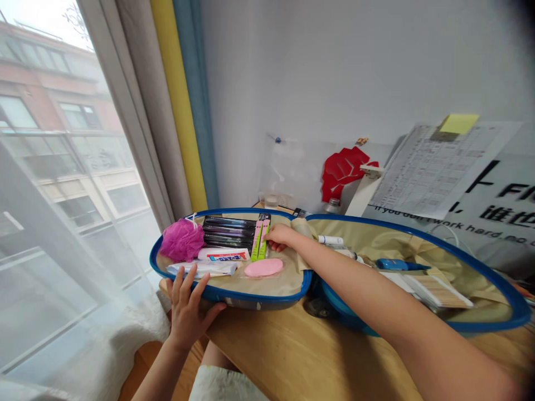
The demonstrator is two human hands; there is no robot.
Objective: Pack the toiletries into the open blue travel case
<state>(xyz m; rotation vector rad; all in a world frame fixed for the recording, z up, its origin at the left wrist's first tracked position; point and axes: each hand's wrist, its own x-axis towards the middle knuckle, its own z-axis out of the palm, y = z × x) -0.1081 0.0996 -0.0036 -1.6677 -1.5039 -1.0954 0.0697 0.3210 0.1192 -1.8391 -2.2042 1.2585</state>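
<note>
An open blue suitcase (234, 296) with a tan lining lies on a wooden table (292, 356). Its left half holds a pink bath pouf (183, 240), dark flat packs (229, 230), a white toothpaste tube (223, 255), two pink-and-green packs (259, 240) and a pink oval sponge (263, 268). My left hand (188, 312) rests on the suitcase's near rim with its fingers spread. My right hand (279, 236) reaches into the left half, fingers curled and touching the pink-and-green packs.
The suitcase's right half (472, 323) holds a white tube, a blue item and a striped flat packet. Behind it lean a red fist cutout (341, 170), printed sheets and a poster on the wall. A curtained window (67, 195) fills the left.
</note>
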